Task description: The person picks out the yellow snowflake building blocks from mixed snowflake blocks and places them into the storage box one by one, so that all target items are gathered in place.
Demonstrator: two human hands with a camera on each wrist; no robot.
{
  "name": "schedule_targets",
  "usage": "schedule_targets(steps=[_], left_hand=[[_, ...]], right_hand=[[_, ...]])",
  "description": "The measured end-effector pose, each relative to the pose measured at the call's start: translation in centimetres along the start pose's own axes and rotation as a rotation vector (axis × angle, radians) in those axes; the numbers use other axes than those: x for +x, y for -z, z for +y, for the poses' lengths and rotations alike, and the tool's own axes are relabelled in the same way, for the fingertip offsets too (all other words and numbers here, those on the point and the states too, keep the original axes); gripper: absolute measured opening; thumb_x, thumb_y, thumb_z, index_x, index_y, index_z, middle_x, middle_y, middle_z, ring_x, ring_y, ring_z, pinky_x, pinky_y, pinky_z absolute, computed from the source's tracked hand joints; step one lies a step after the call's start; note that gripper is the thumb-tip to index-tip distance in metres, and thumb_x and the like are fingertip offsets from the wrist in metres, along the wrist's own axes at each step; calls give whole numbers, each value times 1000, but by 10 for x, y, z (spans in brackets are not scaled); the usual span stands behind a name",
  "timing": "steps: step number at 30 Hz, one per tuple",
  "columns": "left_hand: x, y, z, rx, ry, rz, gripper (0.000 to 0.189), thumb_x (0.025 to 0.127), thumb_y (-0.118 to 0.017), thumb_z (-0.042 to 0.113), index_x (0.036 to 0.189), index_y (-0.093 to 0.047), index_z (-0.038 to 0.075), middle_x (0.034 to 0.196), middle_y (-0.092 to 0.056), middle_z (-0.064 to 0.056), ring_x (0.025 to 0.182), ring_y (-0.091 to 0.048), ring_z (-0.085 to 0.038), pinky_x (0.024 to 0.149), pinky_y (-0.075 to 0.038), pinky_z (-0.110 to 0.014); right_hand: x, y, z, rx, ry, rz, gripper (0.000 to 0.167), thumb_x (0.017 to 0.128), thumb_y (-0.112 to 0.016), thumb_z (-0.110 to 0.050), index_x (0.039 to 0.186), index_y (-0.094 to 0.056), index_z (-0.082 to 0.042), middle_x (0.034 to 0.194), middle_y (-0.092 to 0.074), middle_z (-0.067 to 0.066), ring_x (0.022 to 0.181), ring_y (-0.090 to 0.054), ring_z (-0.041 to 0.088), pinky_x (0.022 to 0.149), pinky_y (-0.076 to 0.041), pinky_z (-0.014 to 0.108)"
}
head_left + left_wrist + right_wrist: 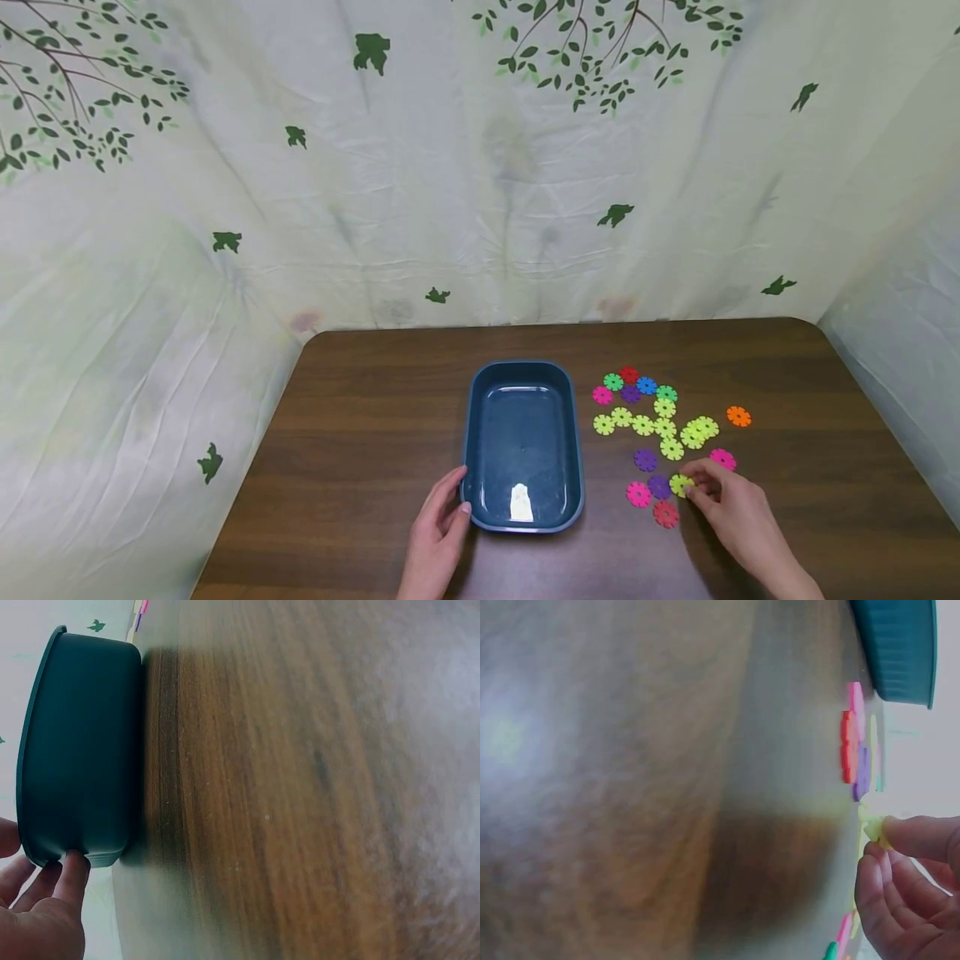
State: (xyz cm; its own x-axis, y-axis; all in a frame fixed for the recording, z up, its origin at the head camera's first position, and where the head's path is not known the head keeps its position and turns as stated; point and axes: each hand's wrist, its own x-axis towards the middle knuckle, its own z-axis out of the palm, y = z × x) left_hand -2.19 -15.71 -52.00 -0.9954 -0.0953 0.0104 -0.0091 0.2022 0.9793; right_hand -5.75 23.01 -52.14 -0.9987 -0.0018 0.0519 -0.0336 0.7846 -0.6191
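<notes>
The brown tabletop (360, 433) has round back corners and wide wood left of the blue tub (525, 450). Light shines on the tub's floor. The left hand (437, 533) grips its near left edge. The right hand (738, 512) pinches a yellow disc (678, 485) in its fingers, beside other flower discs (659, 487) right of the tub.

Blue rectangular tray (522, 446), open side up, held at its near left corner by the left hand (437, 533). Yellow-green notched disc (678, 485), pinched in the right hand (733, 518), just beside a purple disc (658, 487).
</notes>
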Motion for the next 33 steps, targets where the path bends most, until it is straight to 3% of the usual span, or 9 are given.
schedule_targets(steps=[8,20,25,33], left_hand=[[0,0,2,12,14,4,47,93,-59,-6,137,-57,9,141,-51,-11,129,-49,-30,103,-43,-40],[0,0,0,0,10,5,47,92,-59,-7,136,-57,10,141,-51,-10,130,-49,-28,103,-44,-40],[0,-1,1,-4,19,4,47,93,-59,-5,137,-57,10,141,-51,-9,130,-48,-28,103,-44,-39],[0,-1,0,-13,7,7,47,93,-59,-6,137,-56,9,141,-51,-9,129,-49,-28,103,-45,-38]], right_hand=[[4,2,-11,15,53,61,22,81,-77,-2,95,-70,-17,82,-64,-8,74,-58,8,64,-53,27],[12,-2,-38,118,26,0,19,85,-74,-3,99,-71,-15,82,-65,-7,75,-58,12,64,-53,23],[16,-1,-48,140,28,-31,19,87,-73,-5,101,-70,-18,84,-65,-8,79,-58,13,71,-56,26],[24,-1,-68,145,99,-28,23,84,-77,-7,105,-73,-18,90,-65,-10,81,-58,11,73,-57,25]])
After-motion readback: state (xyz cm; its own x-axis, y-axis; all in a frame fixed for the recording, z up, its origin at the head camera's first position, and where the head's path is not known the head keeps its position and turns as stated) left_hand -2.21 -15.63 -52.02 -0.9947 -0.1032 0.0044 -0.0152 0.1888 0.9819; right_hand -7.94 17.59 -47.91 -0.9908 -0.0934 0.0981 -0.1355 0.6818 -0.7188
